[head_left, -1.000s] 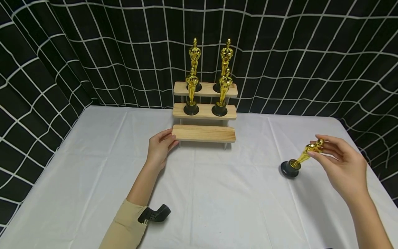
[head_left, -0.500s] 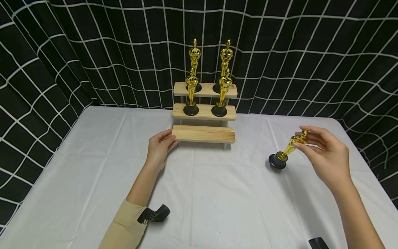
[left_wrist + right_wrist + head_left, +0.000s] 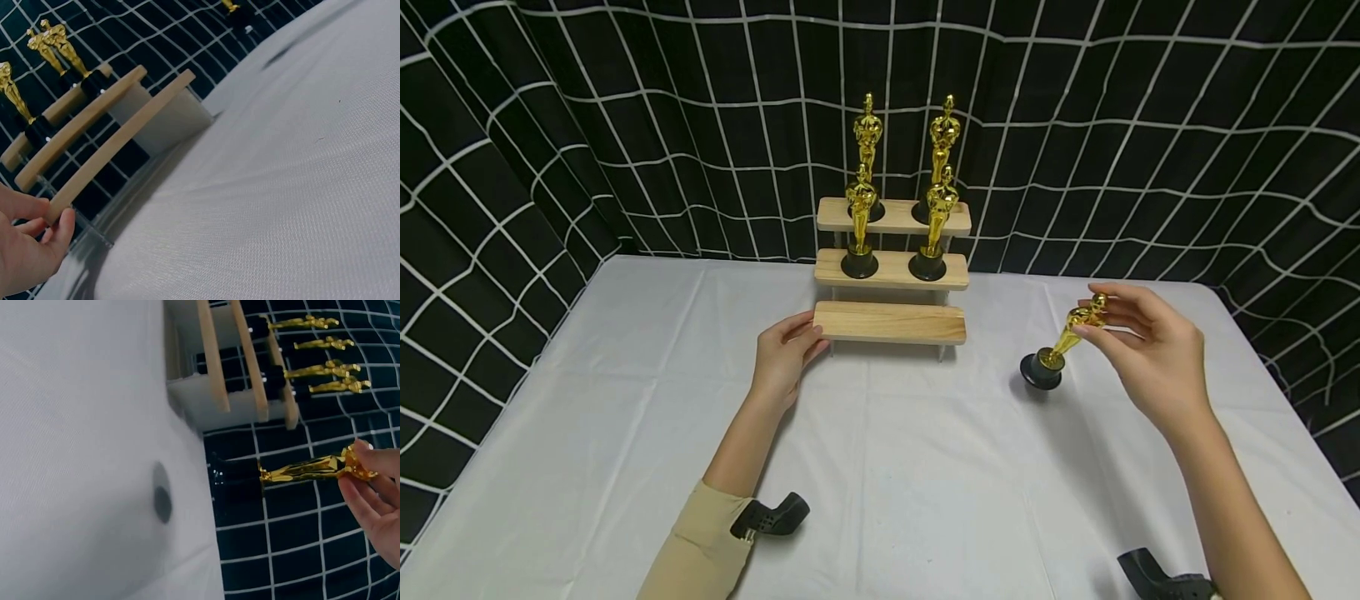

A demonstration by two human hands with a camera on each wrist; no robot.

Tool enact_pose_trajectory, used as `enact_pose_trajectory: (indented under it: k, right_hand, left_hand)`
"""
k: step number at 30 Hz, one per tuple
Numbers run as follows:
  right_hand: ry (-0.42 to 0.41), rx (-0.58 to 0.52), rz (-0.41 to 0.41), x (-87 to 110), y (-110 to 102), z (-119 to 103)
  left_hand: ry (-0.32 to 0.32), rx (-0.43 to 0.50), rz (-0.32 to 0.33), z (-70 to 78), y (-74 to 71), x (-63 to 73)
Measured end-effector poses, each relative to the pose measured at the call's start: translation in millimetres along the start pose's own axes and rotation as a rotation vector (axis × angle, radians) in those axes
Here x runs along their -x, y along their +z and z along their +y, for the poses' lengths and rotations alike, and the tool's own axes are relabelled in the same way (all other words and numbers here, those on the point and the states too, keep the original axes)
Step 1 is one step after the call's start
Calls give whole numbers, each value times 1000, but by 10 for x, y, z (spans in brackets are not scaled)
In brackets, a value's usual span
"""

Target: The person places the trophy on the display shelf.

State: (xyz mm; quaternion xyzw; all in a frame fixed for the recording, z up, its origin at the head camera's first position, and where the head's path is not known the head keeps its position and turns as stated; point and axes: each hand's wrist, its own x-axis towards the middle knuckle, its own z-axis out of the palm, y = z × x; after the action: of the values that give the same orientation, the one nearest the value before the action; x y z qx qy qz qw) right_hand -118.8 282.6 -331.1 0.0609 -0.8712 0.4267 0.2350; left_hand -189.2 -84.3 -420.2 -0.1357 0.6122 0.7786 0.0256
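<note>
In the head view my right hand (image 3: pixel 1150 354) pinches a golden trophy statuette (image 3: pixel 1065 337) by its upper body. The statuette leans, its black round base low and to the left, held above the cloth with a shadow beneath. My left hand (image 3: pixel 784 358) grips the left end of the lowest wooden shelf board (image 3: pixel 890 322); the left wrist view shows thumb and fingers (image 3: pixel 62 228) around that end. Two statuettes stand on the middle board (image 3: pixel 895 268), one being the front left statuette (image 3: pixel 861 217). Two more stand on the top board (image 3: pixel 898 217), partly hidden by those in front.
A white cloth (image 3: pixel 925 467) covers the table. Behind it hangs a black curtain (image 3: pixel 700 125) with a white grid. Thin clear supports hold up the three-step rack near the table's back edge. A black wrist camera (image 3: pixel 771 517) sits at the left sleeve.
My right hand has carried the statuette leftward and slightly toward the back, nearer the rack. The left hand stays on the lowest board, and the standing statuettes have not moved.
</note>
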Motion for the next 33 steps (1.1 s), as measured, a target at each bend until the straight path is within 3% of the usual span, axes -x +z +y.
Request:
enact_pose_trajectory:
  k: [16,33]
  right_hand:
    - [-61,-68,-13,-128,159,-139]
    - [-63,-73,-38,-187,246,-224]
  left_hand:
    - [6,-29,-27,8,-20,6]
    - [3,-29,-20,17,-11,8]
